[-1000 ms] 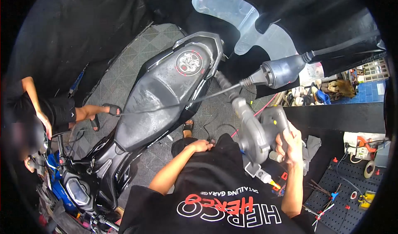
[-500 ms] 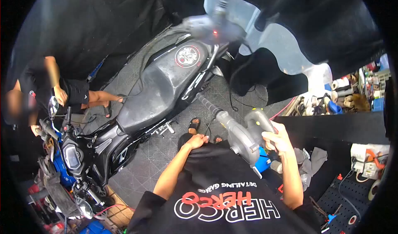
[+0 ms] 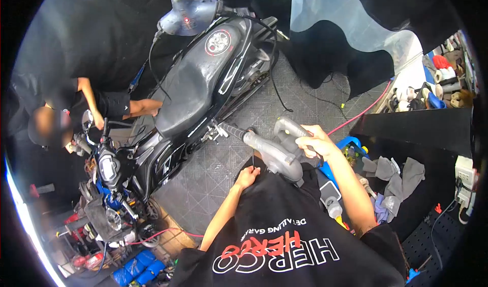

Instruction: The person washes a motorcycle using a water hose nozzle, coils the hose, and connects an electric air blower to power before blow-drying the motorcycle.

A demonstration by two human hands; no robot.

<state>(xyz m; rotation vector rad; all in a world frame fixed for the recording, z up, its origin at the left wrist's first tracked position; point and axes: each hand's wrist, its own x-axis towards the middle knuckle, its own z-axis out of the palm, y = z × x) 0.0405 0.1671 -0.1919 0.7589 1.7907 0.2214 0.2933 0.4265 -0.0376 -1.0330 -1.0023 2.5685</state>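
My right hand (image 3: 315,142) is closed around the handle of a grey blower (image 3: 277,160). The ribbed nozzle points up and left, with its tip close to the side of a black motorcycle (image 3: 193,88). My left hand (image 3: 248,177) is at my front, left of the blower body, fingers curled. A thin dark cord (image 3: 254,160) seems to run up from those fingers. The motorcycle's seat (image 3: 185,104) bears a round printed emblem (image 3: 218,43). Its handlebars are at the lower left.
Another person (image 3: 66,99) is beside the handlebars at left. A grey cord hub (image 3: 188,17) with a red light hangs over the motorcycle's rear. Shoes (image 3: 437,91) fill a shelf at right. Grey cloths (image 3: 399,180) and a bottle (image 3: 334,208) are near my right arm. A red hose (image 3: 366,109) crosses the floor.
The view has shifted, and the hanging hub appears farther left. The blower has moved left, its nozzle now close to the motorcycle's side. Both my hands keep their grips.
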